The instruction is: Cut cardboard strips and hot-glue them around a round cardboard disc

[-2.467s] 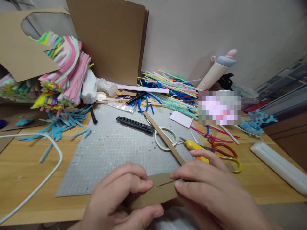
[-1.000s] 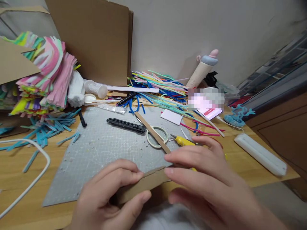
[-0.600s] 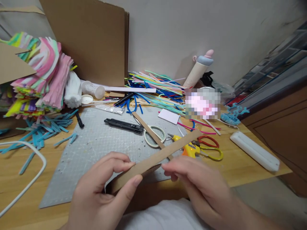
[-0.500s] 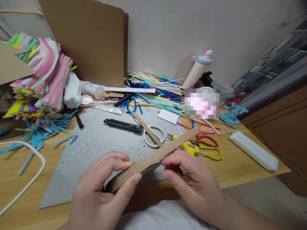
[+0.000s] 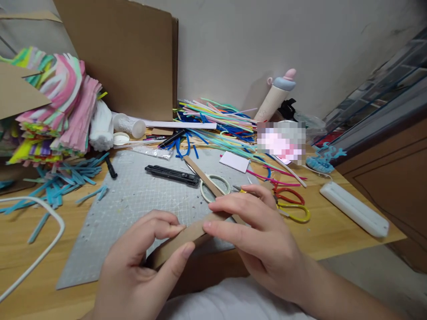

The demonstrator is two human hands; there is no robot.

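Observation:
My left hand point(image 5: 143, 262) grips a brown cardboard piece point(image 5: 196, 229) between thumb and fingers, just above the near edge of the cutting mat. From the right, my right hand point(image 5: 256, 235) lies over the same cardboard, its fingers pressed along the strip's top and its thumb hidden beneath. Most of the strip's right end is covered by that hand. Behind the hands, a loose narrow cardboard strip point(image 5: 208, 181) lies across white-handled scissors point(image 5: 224, 182). A black utility knife point(image 5: 171, 175) rests on the grey cutting mat point(image 5: 126, 213).
Red-and-yellow-handled pliers point(image 5: 293, 212) lie right of my right hand. Colourful pipe cleaners point(image 5: 216, 118) are heaped at the back, near a bottle point(image 5: 275, 95). Bundled pipe cleaners point(image 5: 66, 102) and a white cable point(image 5: 56, 218) occupy the left. A white bar point(image 5: 353, 209) sits near the right edge.
My right hand has moved up and over the strip from its underside, now covering its right end. My left hand keeps its hold in nearly the same spot.

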